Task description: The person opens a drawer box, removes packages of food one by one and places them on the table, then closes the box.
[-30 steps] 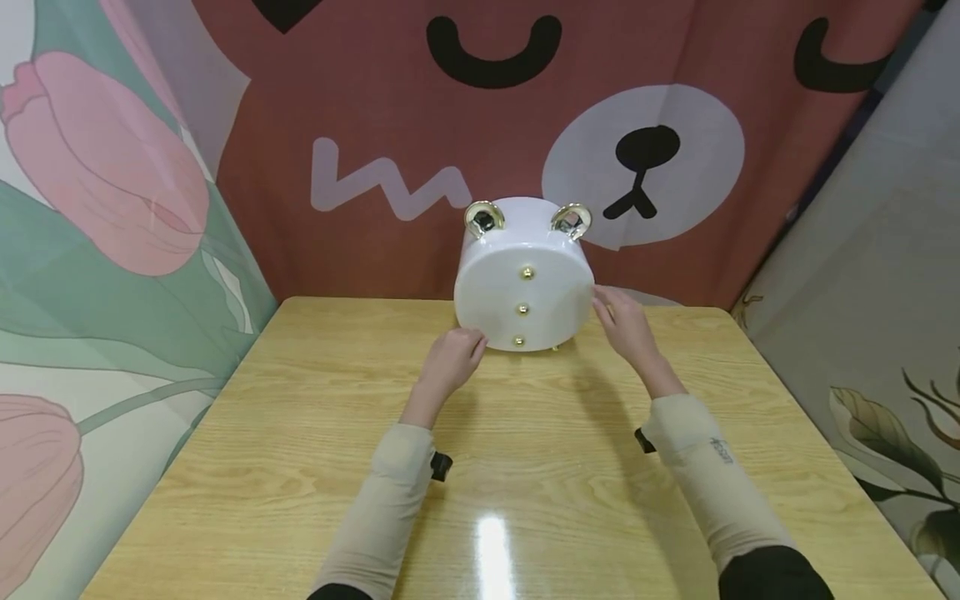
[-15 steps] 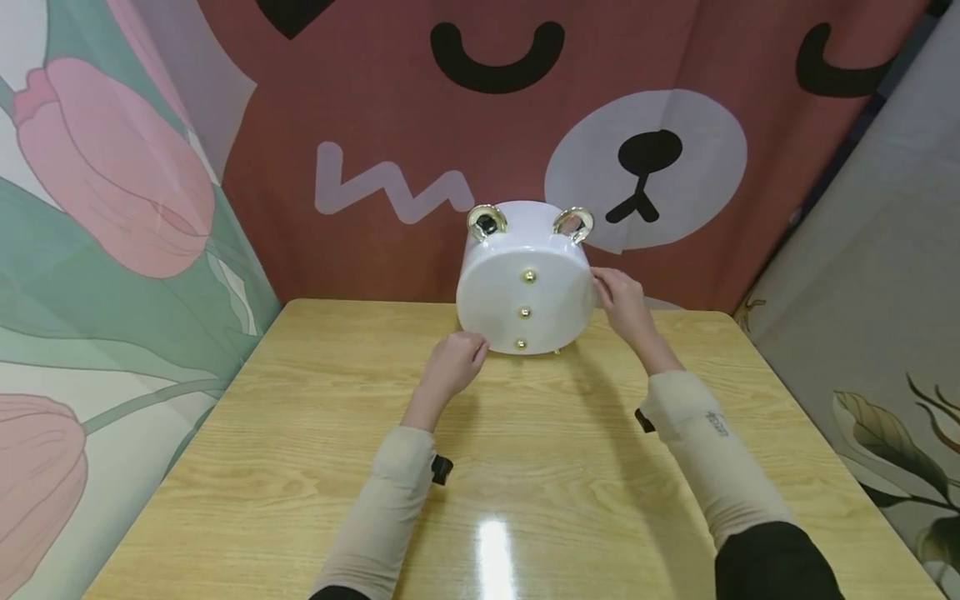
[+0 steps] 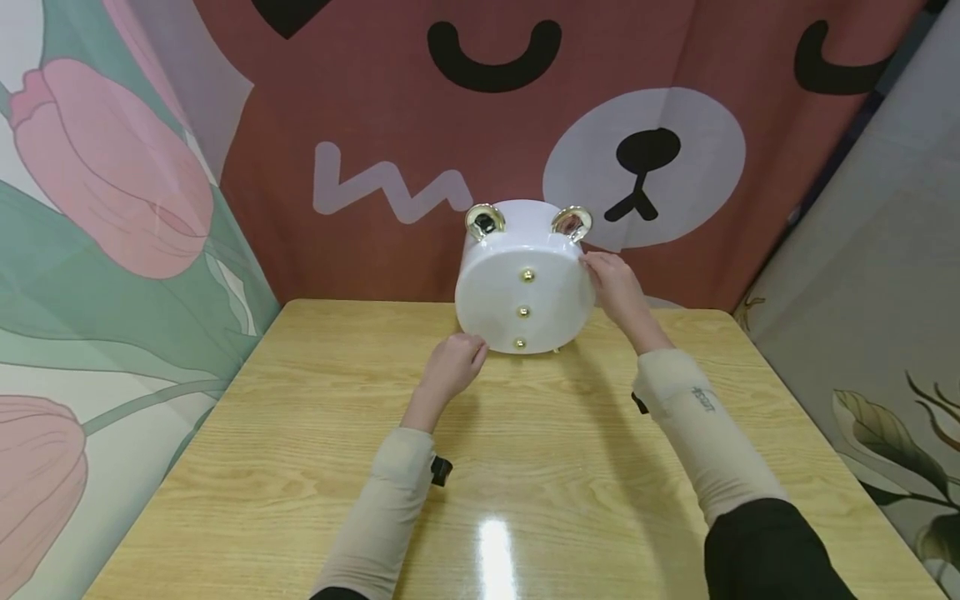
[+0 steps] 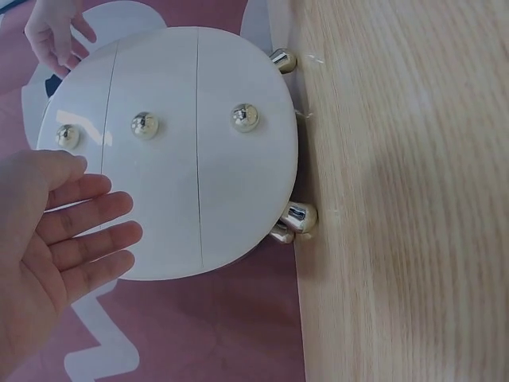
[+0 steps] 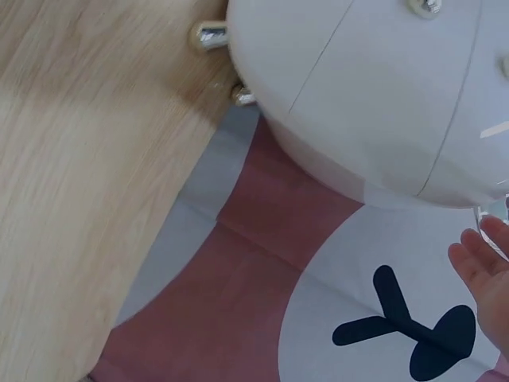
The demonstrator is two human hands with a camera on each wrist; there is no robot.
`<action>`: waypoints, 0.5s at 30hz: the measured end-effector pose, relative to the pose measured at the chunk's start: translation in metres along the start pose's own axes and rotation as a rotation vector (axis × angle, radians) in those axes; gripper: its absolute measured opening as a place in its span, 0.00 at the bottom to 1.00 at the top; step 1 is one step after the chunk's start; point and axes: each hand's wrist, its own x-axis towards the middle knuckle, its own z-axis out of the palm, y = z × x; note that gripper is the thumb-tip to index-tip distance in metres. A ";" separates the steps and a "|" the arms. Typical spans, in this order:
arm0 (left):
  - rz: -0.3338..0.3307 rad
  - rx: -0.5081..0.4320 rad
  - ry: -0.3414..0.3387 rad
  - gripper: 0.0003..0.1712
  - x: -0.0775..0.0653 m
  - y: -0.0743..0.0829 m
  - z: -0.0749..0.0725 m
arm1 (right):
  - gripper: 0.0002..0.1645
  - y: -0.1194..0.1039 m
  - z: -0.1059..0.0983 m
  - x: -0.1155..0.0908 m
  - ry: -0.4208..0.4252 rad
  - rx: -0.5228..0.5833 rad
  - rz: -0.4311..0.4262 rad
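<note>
A white rounded drawer box (image 3: 487,292) with gold ring-shaped ears, a column of three gold knobs (image 3: 524,312) and short gold feet (image 4: 299,216) stands upright at the table's back edge. Seams between its drawers show in the left wrist view, and all the drawers look closed. My left hand (image 3: 453,363) is at the box's lower left front, its fingers (image 4: 95,243) loosely extended and holding nothing. At the upper right side is my right hand (image 3: 617,287), fingers (image 5: 477,259) relaxed by the box's edge; whether they touch it I cannot tell.
The box stands on a light wood table (image 3: 337,467). Close behind hangs a brown cloth (image 3: 375,258) with a bear print. A floral cloth (image 3: 112,333) borders the left side, and a grey printed cloth (image 3: 847,317) the right.
My right hand has moved up along the box's right side, from about mid-height to near its upper edge. The left hand and the box have stayed in place.
</note>
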 end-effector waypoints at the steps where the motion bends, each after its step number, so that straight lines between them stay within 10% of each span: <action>1: 0.001 0.001 0.001 0.15 0.000 0.000 0.000 | 0.11 0.001 0.000 0.001 0.005 -0.002 -0.007; 15: -0.008 0.010 -0.041 0.16 0.000 0.001 0.001 | 0.10 0.003 0.001 0.018 -0.025 0.054 0.011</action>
